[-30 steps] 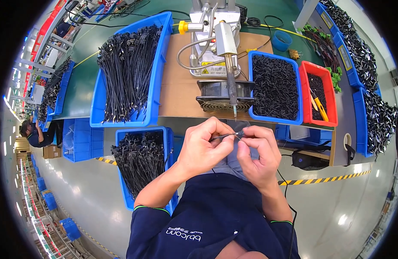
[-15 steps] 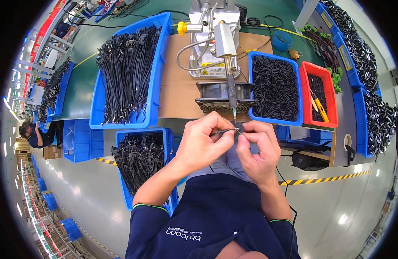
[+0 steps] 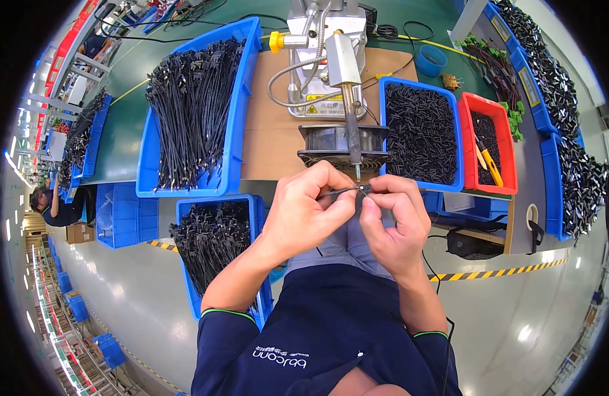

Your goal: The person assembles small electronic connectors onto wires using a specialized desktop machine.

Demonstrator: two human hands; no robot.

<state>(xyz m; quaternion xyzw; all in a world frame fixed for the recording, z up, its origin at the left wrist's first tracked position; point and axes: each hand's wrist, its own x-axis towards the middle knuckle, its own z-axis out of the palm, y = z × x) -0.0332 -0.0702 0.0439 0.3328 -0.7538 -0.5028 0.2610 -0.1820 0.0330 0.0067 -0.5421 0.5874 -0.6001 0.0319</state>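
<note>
My left hand (image 3: 308, 208) is closed in a pinch on a thin black cable (image 3: 332, 193), a short length of which shows past the fingertips. My right hand (image 3: 398, 221) pinches a small dark piece (image 3: 366, 188) at the cable's tip; its exact kind is too small to tell. Both sets of fingertips nearly meet, just under the metal nozzle of a hot-air tool (image 3: 352, 132). That tool hangs from a white bench machine (image 3: 327, 66). Behind the nozzle sits a black fan (image 3: 341, 142).
A blue bin of black cables (image 3: 235, 155) stands left, with another blue bin (image 3: 192, 280) below it. Right of the machine are a blue tray of short black tubes (image 3: 420, 179) and a red tray (image 3: 506, 148) with a yellow-handled tool (image 3: 492, 170). More filled blue bins (image 3: 550, 158) line the right edge.
Both hands have risen slightly toward the nozzle, carrying the cable and the small dark piece. The pinch of each hand is kept.
</note>
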